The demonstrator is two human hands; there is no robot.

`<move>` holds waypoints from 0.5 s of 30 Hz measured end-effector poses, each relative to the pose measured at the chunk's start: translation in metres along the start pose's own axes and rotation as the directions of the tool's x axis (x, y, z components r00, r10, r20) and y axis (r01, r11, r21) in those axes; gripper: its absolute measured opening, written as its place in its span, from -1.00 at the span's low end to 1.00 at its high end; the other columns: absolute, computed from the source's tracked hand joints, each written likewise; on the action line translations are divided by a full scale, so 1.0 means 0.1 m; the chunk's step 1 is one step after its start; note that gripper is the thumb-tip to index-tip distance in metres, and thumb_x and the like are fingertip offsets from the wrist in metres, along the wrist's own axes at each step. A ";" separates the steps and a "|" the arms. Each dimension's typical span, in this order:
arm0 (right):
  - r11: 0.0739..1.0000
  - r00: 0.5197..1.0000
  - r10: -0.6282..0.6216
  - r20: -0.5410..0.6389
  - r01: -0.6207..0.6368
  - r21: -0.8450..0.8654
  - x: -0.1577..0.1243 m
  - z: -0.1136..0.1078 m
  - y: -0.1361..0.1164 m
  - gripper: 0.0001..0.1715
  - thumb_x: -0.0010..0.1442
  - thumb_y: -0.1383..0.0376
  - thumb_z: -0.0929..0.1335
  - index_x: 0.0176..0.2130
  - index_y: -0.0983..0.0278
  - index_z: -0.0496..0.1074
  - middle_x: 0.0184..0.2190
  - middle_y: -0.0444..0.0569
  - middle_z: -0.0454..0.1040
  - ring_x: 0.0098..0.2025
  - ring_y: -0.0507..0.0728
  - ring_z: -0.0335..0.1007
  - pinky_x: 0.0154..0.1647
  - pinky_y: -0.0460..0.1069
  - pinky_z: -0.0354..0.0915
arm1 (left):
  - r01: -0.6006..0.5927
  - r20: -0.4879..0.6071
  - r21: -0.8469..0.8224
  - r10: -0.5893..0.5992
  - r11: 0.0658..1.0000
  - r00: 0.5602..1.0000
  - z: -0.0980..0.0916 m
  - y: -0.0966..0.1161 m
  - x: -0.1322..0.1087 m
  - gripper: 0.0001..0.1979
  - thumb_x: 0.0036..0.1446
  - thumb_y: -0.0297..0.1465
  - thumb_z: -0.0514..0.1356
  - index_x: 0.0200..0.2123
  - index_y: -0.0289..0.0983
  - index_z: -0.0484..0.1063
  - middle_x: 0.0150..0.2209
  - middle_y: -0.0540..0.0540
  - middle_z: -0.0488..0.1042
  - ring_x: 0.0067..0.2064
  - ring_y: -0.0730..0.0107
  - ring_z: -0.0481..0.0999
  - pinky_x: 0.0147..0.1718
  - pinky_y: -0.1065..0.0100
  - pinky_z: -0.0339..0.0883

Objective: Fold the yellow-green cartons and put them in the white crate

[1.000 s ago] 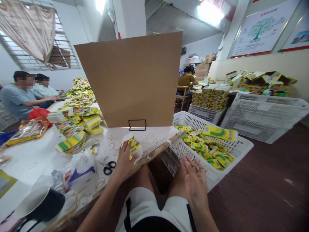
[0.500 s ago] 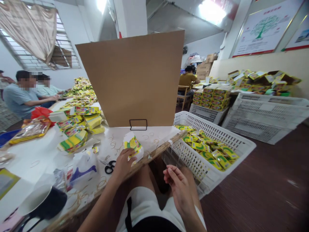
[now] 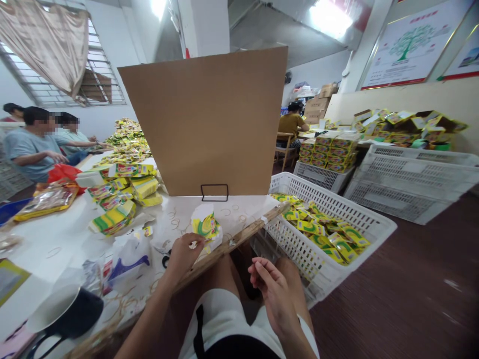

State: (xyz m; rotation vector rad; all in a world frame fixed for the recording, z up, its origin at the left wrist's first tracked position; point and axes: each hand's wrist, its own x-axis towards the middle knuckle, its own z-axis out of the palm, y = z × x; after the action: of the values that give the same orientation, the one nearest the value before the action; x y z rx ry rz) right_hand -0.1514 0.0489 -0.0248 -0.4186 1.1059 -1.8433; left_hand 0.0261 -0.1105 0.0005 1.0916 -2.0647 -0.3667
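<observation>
Head camera: was worn above the lap (image 3: 219,314), aimed forward and down.
Table (image 3: 71,234): was viewed from close by.

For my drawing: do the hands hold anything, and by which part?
Left hand: fingers at the near edge of a printed yellow-green packet, grip unclear. Right hand: no held thing visible.

bare hands (image 3: 184,255): 2 | cardboard panel (image 3: 205,124): 1 | mug (image 3: 83,313): 1 | curtain (image 3: 50,45): 1 | co-workers (image 3: 32,142): 4 | wall posters (image 3: 407,47): 2 | ceiling lights (image 3: 331,21): 2
</observation>
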 end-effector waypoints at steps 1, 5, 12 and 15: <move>1.000 1.000 0.005 0.002 -0.005 0.004 0.00 0.00 0.00 -0.67 -0.11 0.13 0.51 -0.37 0.28 0.50 -0.53 -0.11 0.51 -0.55 -0.01 0.30 -0.54 -0.13 0.19 | 0.007 -0.046 -0.002 -0.007 1.000 0.999 -0.01 0.03 0.01 -0.85 0.04 -0.36 0.19 -0.44 -0.23 0.56 -0.40 -0.06 0.62 -0.40 0.29 0.56 -0.41 0.34 0.42; 0.999 0.999 0.034 0.023 -0.035 0.035 -0.05 0.06 -0.05 -0.63 -0.10 0.08 0.50 -0.37 0.31 0.53 -0.53 -0.07 0.53 -0.54 -0.01 0.29 -0.54 -0.13 0.19 | -0.036 -0.346 -0.009 0.030 0.999 0.938 -0.11 0.29 -0.11 -0.82 0.16 -0.40 0.10 -0.26 -0.29 0.49 -0.20 -0.18 0.57 -0.16 0.24 0.51 -0.12 0.20 0.37; 0.999 0.997 -0.031 0.072 0.032 -0.007 -0.09 0.09 -0.14 -0.65 -0.04 0.05 0.47 -0.41 0.29 0.52 -0.66 -0.17 0.37 -0.62 -0.04 0.15 -0.63 -0.15 0.06 | -0.596 -0.107 -0.152 0.586 0.788 0.803 0.14 0.66 -0.69 -0.61 0.08 -0.63 0.15 -0.06 -0.15 0.46 -0.18 -0.11 0.60 -0.10 0.21 0.52 -0.11 0.19 0.38; 0.994 0.996 -0.074 0.059 0.079 -0.079 -0.05 0.04 -0.15 -0.69 -0.09 0.11 0.50 -0.45 0.31 0.52 -0.69 -0.22 0.30 -0.65 -0.07 0.07 -0.65 -0.16 0.01 | -0.570 -0.042 -0.253 0.580 0.782 0.814 0.20 0.69 -0.79 -0.57 0.08 -0.62 0.15 -0.03 -0.09 0.45 -0.13 -0.11 0.58 -0.05 0.20 0.50 -0.07 0.17 0.38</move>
State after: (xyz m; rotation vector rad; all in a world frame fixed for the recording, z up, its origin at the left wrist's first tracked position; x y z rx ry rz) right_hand -0.1542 0.0538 -0.0101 -0.5637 1.1438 -1.8458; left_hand -0.0016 -0.0080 -0.0136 0.2632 -2.1896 -0.3265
